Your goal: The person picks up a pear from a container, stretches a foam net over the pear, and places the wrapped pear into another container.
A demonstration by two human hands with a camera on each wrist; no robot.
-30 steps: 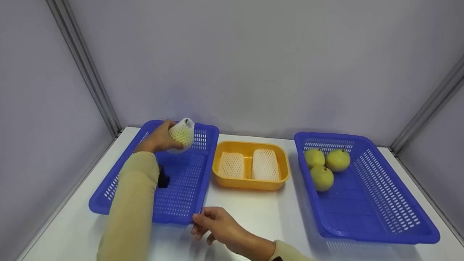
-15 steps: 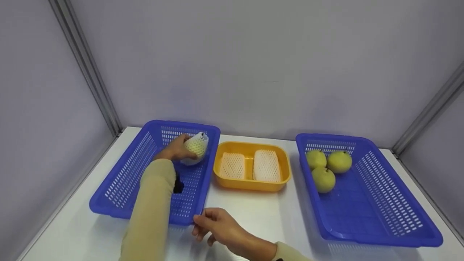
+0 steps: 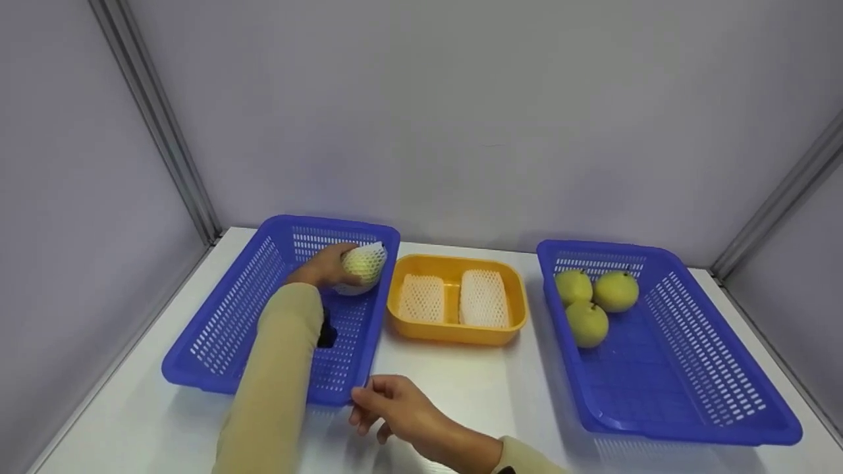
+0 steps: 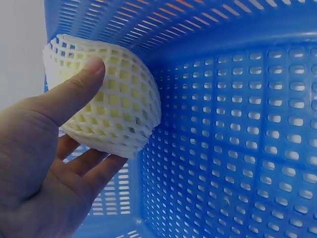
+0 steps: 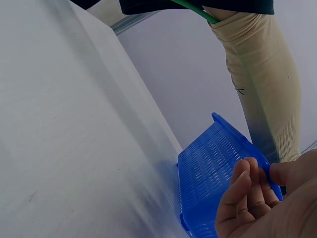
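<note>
In the left blue basket, my left hand grips a pale yellow-green pear wrapped in a white foam net. The thumb lies across the net, with several fingers beneath it, in the left wrist view. The wrapped pear is at the back right of the basket, close to its side wall. My right hand pinches the near right corner of the same basket's rim between thumb and fingers, as the right wrist view also shows.
A yellow-orange tub in the middle contains two white foam nets, a left net and a right net. Another blue basket on the right holds three bare pears. Grey walls enclose the white table.
My left hand has carried the wrapped pear right and down, from above the left basket's back into its back right part. The right hand has stayed at the basket's corner.
</note>
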